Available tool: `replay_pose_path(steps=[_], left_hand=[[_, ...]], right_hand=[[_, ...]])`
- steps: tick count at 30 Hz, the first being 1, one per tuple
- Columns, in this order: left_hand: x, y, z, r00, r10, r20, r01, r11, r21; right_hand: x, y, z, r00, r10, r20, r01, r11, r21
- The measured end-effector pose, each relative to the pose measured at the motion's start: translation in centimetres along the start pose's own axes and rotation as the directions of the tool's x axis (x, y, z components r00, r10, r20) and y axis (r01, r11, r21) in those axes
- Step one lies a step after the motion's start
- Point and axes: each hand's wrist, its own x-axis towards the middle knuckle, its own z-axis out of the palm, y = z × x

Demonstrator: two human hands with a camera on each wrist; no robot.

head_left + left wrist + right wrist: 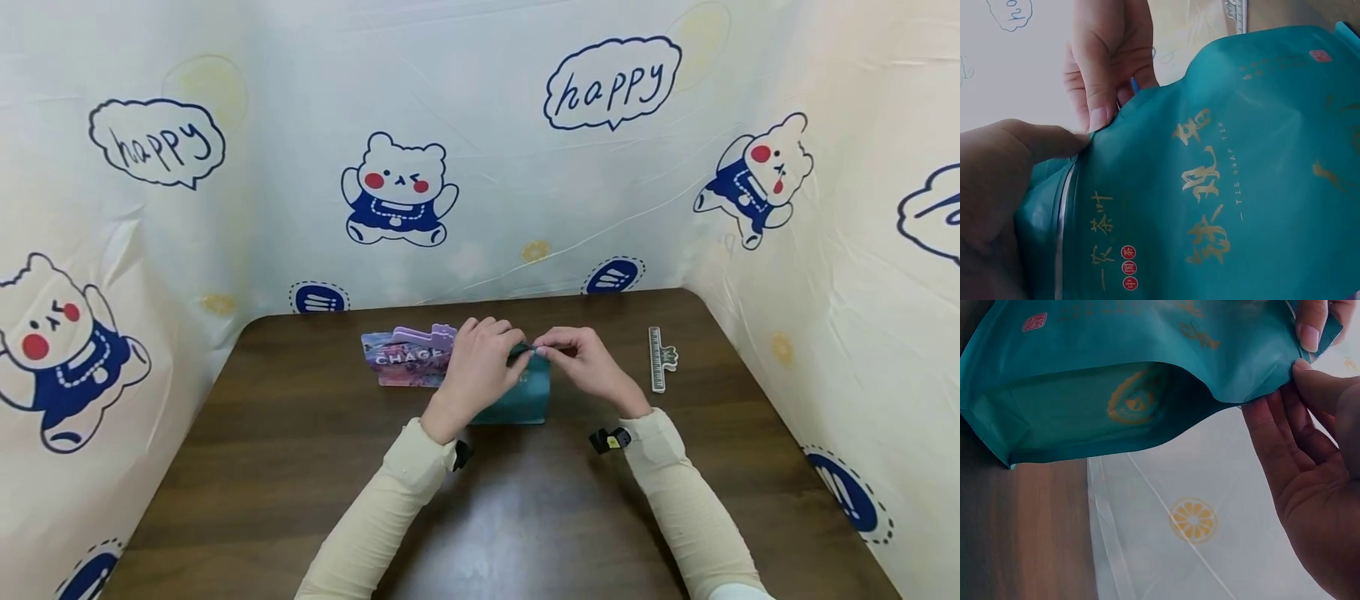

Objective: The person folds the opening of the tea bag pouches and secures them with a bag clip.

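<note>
"Near the far edge of the table (300, 458), item one?"

"One bag (521, 403), teal, gold lettering, set upright, top edge pinched."

"State of the grip?"

"Left hand (483, 358): grasping the bag's top edge, thumb on the front face. Right hand (588, 364): pinching the same edge just beside it, thumb in front, fingers behind. Thumb tips close together. Neither is released, from where I stand."

"Neighbouring items?"

"One pouch (405, 373), pink and blue, left of the bag, partly hidden by the left hand; whether it touches the bag, I cannot tell. One purple clip (442, 337), at the pouch's top edge. One ruler clip (657, 362), lying on the table to the right, apart from the right hand."

"Risks?"

"Slack film, chiefly. Should either pinch loosen, the edge could, in my judgement, spring out of line. Uneven force between the hands could crease it askew. The side panel is sunk inward, so hard pressing from above might buckle it and tip the bag."

"And the pouch?"

"Exposed: a leftward sweep of the left hand could knock it over, purple clip included."

"Contents?"

"Not visible; risk of a spill cannot be entered."
</note>
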Motion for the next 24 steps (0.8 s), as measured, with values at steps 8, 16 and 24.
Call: replay_pose_path(steps=[8,16,24], left_hand=[[0.07,-0.04,0.46,1.000,-0.006,-0.026,0.006,1.000,-0.011],[0.13,0.04,0.44,0.999,-0.031,-0.017,0.031,0.999,-0.012],[0.07,-0.04,0.49,0.999,-0.050,0.016,0.050,0.999,-0.013]], right_hand=[[0.00,0.06,-0.50,0.998,0.053,0.022,-0.053,0.998,0.028],[-0.13,-0.02,-0.11,0.996,0.088,0.001,-0.088,0.996,0.001],[-0.31,-0.01,0.27,0.999,0.029,-0.037,-0.030,0.999,-0.025]])
